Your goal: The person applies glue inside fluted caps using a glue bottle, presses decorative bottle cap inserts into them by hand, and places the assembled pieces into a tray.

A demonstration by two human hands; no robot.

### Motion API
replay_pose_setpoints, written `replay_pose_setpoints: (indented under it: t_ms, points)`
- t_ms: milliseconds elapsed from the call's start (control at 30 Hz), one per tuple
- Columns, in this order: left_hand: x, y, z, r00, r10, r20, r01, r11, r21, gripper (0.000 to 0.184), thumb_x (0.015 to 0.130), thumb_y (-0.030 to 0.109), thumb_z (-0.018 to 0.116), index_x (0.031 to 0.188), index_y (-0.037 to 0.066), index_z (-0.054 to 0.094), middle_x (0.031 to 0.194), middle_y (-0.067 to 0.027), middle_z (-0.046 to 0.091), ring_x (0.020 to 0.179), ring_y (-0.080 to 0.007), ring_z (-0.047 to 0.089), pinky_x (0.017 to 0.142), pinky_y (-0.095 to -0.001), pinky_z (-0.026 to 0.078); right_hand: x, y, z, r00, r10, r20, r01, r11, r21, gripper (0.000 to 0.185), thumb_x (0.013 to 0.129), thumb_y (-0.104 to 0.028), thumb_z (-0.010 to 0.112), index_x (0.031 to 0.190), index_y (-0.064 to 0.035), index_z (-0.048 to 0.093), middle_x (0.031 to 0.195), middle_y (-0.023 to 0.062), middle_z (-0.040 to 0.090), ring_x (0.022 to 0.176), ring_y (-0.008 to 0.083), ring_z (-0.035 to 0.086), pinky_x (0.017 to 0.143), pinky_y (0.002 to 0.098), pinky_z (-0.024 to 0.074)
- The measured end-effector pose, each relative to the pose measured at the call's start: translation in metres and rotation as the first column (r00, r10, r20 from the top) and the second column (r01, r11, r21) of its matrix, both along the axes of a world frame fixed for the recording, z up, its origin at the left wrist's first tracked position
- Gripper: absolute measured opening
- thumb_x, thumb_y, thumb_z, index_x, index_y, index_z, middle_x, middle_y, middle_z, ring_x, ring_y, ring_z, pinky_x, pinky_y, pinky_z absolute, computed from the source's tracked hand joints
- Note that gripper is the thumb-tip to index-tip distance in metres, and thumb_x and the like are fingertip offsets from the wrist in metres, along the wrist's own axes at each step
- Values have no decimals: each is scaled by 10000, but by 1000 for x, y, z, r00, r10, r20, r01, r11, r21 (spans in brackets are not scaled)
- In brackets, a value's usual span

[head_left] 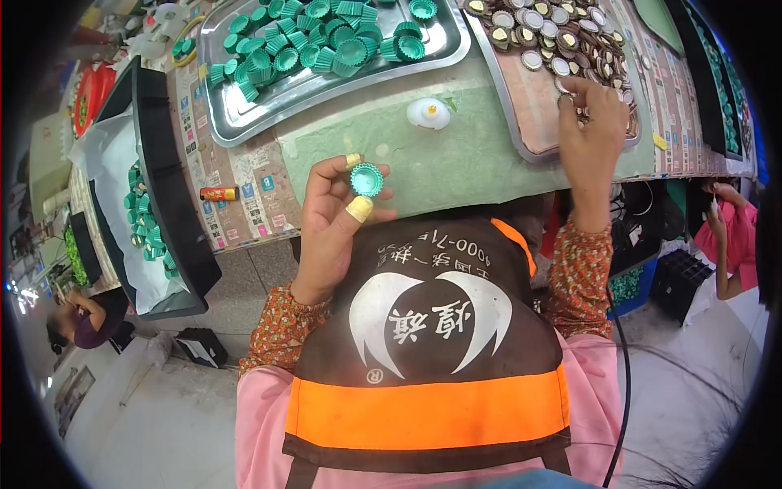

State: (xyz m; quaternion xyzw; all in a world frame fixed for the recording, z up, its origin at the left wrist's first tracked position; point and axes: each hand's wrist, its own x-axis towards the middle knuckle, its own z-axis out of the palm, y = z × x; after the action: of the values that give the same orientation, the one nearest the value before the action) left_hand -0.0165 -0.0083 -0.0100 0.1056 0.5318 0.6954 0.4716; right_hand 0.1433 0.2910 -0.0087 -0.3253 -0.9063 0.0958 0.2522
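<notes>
Left hand (pixel 326 218) pinches a green cap (pixel 366 180) over the desk's (pixel 265 216) near edge; right hand (pixel 593 122), half-curled at discs (pixel 562 42), grip unclear.

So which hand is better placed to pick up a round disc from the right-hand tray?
Probably the right hand: it is at the round discs in that tray, though whether it grips one is unclear. The left hand is farther off, holding a green fluted cup.

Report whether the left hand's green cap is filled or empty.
Looks empty: the green cap in the left hand shows its open side, with only green visible inside.
</notes>
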Motion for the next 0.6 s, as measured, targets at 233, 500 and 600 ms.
replay_pose_setpoints:
  t_ms: [233, 500, 600]
  points:
    - [4, 12, 5, 998, -50, -32, 50, 999, -6, 522, 954, 165, 651, 1404, 76, 401, 1344, -197, 572, 1130, -247, 634, 907, -382, 595, 13, 9, -1, 983, -85, 161, 74, 994, 75, 233, 816, -134, 716, 1044, -91, 702, 915, 114, 574, 940, 337, 526, 842, 457, 435]
    - [7, 12, 6, 996, -78, -51, 76, 997, -26, 512, 956, 166, 652, 1400, 79, 413, 1344, -195, 573, 1128, -242, 632, 910, -381, 589, 14, -2, -6, 988, -120, -96, 26, 746, -666, 300, 894, -173, 694, 1163, -42, 669, 887, 143, 659, 758, 233, 599, 720, 348, 484]
    - [9, 16, 6, 996, -83, -44, 81, 996, -38, 509, 957, 163, 649, 1400, 78, 415, 1341, -193, 575, 1127, -239, 633, 910, -377, 589, 5, -18, -3, 990, -105, -91, 29, 797, -603, 283, 918, -170, 665, 1162, -28, 653, 840, 157, 664, 722, 259, 609, 682, 372, 487]
